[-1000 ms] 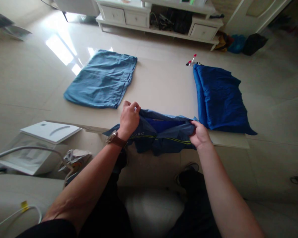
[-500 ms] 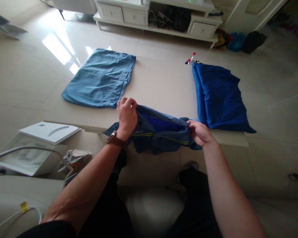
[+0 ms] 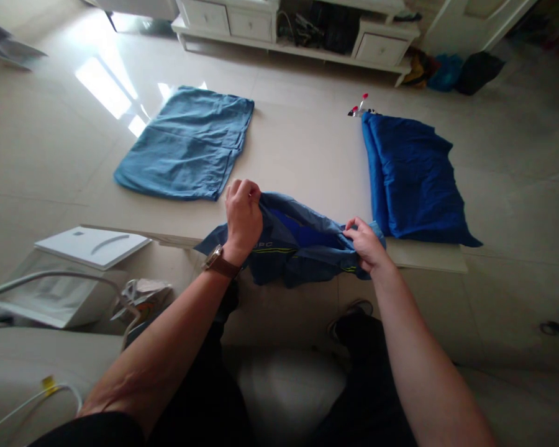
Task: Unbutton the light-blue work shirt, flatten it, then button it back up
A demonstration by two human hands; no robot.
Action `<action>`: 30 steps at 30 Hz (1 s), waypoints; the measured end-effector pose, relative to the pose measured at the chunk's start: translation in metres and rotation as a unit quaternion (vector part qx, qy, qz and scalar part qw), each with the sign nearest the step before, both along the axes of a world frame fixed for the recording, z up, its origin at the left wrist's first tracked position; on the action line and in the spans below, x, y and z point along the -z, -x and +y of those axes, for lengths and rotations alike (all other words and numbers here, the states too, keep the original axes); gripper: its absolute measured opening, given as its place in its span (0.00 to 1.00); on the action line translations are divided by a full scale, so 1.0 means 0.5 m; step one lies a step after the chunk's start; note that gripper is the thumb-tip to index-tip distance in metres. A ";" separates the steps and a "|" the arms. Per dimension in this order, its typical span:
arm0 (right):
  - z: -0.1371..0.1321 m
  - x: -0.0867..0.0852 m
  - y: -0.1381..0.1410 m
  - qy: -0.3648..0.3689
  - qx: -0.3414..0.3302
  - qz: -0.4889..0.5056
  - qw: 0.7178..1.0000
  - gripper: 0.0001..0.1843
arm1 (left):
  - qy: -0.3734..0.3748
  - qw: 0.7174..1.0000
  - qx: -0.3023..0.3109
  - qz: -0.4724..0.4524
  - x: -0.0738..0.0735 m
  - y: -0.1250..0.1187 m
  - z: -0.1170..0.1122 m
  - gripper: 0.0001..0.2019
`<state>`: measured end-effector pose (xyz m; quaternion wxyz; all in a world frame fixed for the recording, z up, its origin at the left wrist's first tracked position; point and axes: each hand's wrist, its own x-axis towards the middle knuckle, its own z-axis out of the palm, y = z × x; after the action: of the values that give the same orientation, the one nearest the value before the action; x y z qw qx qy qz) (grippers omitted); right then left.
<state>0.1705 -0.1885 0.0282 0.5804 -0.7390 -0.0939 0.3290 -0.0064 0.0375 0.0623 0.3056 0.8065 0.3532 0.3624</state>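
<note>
A slate-blue jacket [image 3: 272, 264] with yellow-green piping, pale lettering and a bright blue inside hangs over the near edge of the table. My left hand [image 3: 243, 214], a brown-strapped watch at its wrist, pinches the jacket's upper edge. At the other end of that edge my right hand [image 3: 364, 243] grips the cloth between thumb and fingers. Between the hands the edge sags into an opening that bares the lining. A folded light blue garment [image 3: 190, 146] lies flat at the table's left. To the right is a folded royal blue cloth [image 3: 414, 180], close to my right hand.
The pale table [image 3: 307, 155] spans the space before my knees. Small bottles with red caps [image 3: 361, 107] show behind the royal blue cloth. A white bin-like box [image 3: 84, 273] and a crumpled bag [image 3: 144, 295] stand at the left. Beyond is a white cabinet [image 3: 251, 28].
My right hand has shifted left and slightly up along the jacket's edge, and the opening gapes a little more. My left hand has risen slightly to the right, still pinching the cloth.
</note>
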 end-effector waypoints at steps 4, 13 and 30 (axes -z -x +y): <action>-0.006 -0.024 -0.014 -0.027 -0.008 0.110 0.993 0.13 | 0.007 1.000 -0.024 -0.009 0.003 0.001 0.005 0.10; -0.004 -0.057 0.002 -0.044 -0.018 0.022 0.999 0.13 | 0.030 0.998 -0.047 -0.030 0.010 0.000 0.013 0.10; -0.003 -0.018 0.011 0.070 -0.074 -0.409 0.907 0.06 | 0.018 0.999 -0.042 -0.022 0.020 0.002 0.018 0.09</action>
<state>0.1649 -0.1899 0.0373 0.4113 -0.8385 -0.3545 0.0454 -0.0072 0.0465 0.0524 0.3121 0.7773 0.3861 0.3865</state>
